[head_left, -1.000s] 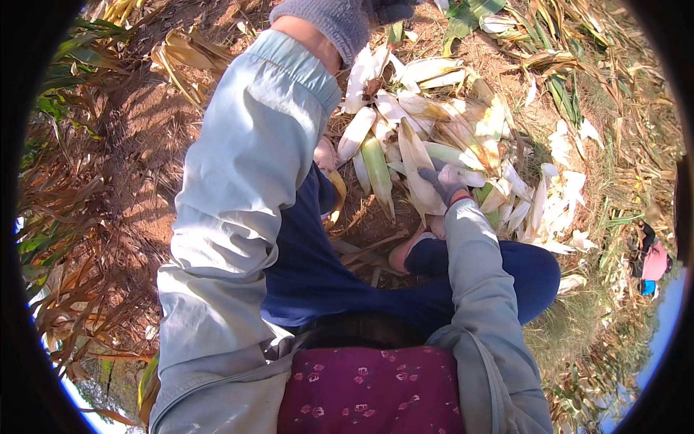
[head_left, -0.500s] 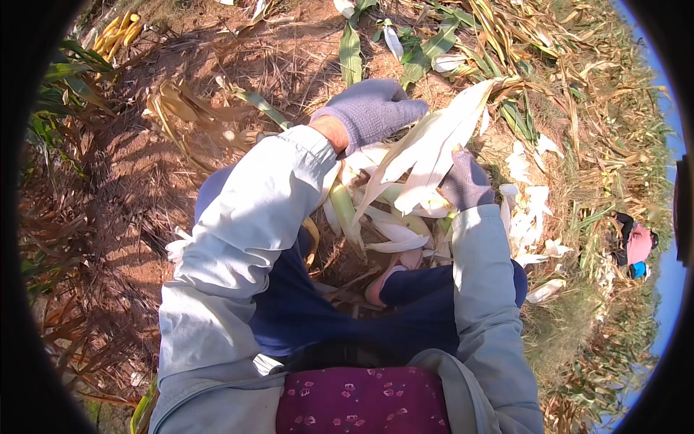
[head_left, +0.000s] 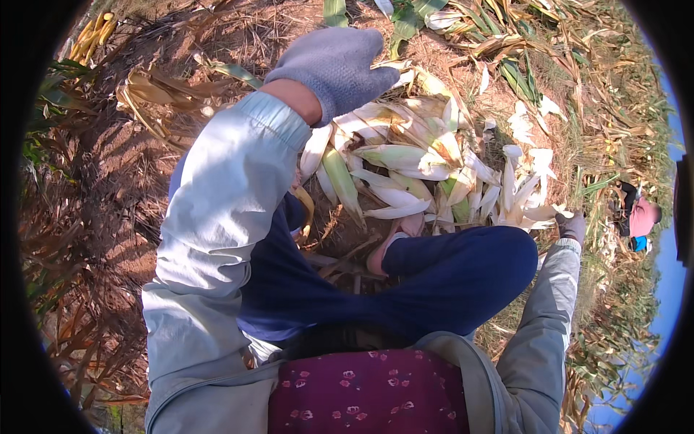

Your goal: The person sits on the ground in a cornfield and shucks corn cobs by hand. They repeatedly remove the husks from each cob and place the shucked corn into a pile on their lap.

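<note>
My left hand (head_left: 332, 69), in a grey-purple knit glove, hangs palm down at the far left of a pile of husked-back leaves. Thumb and forefinger stand apart with nothing visible between them; the palm is hidden. To the far right, my right hand (head_left: 571, 226), also gloved, is closed at the end of a pale corn husk (head_left: 543, 214); its fingers look small there. In front of my crossed legs lies the corn husk pile (head_left: 412, 119), with ears in green-white husks such as this corn ear (head_left: 405, 159) among it.
Yellow corn ears (head_left: 92, 36) are heaped at the far left. Dry stalks (head_left: 155, 105) lie on brown soil nearby. White husks (head_left: 520, 123) are scattered at right. Another person (head_left: 640, 215) in pink is further off at right. My bent knee (head_left: 517, 253) borders the pile.
My hands have moved apart: the left up and leftward, the right far to the right and nearer. The large pale husk between them has left the middle, uncovering the pile.
</note>
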The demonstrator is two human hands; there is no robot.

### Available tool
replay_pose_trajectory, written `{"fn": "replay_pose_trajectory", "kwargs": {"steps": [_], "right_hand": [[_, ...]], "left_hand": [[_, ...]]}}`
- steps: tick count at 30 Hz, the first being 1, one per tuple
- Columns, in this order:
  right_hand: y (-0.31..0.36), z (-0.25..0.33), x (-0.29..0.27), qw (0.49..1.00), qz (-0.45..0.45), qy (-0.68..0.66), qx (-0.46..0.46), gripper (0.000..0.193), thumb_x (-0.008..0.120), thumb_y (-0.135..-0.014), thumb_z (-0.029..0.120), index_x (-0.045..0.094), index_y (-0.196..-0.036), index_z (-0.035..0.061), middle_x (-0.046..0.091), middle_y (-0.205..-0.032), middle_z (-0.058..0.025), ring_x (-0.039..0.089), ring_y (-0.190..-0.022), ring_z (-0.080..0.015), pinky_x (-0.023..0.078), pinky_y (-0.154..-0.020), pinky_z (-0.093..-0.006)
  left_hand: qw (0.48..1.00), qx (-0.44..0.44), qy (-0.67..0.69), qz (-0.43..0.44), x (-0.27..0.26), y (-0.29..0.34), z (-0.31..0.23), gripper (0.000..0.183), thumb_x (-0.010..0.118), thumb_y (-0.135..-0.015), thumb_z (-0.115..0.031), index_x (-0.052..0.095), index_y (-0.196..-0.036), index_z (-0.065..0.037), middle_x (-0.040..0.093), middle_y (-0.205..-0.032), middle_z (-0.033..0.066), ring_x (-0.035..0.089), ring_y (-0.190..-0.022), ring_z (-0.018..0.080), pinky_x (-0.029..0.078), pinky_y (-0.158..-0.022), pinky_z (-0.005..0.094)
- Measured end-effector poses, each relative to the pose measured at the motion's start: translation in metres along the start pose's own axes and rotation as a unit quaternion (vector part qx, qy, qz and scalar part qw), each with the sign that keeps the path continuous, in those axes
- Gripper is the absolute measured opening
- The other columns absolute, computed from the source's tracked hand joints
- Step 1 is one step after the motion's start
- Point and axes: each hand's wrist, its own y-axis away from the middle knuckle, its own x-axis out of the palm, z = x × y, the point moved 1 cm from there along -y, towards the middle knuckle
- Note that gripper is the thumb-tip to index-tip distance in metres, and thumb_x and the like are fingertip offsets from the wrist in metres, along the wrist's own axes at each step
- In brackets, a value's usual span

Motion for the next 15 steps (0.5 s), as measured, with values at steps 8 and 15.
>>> {"fn": "replay_pose_trajectory", "kwargs": {"steps": [8,15], "right_hand": [[0.052,0.191,0.023,0.792,0.407,-0.259,-0.374,0.026,0.062,-0.081,0.021,0.064,-0.096,0.0012,0.063,-0.085,-0.0071,0.058,-0.078,-0.0160,0.047,-0.074,-0.0294],[0.142,0.297,0.122,0.823,0.396,-0.002,-0.407,0.038,0.061,-0.077,0.033,0.065,-0.104,0.0061,0.065,-0.104,-0.0141,0.061,-0.096,-0.0289,0.046,-0.086,-0.0357]], "left_hand": [[0.999,0.020,-0.016,0.032,0.018,-0.018,-0.016,0.044,0.058,-0.082,-0.044,0.061,-0.104,-0.006,0.065,-0.090,0.0160,0.063,-0.086,0.0317,0.048,-0.076,0.0419],[0.998,0.045,-0.020,0.033,0.037,-0.036,-0.020,0.040,0.059,-0.081,-0.039,0.061,-0.104,-0.007,0.066,-0.089,0.0135,0.063,-0.085,0.0318,0.048,-0.075,0.0414]]}}
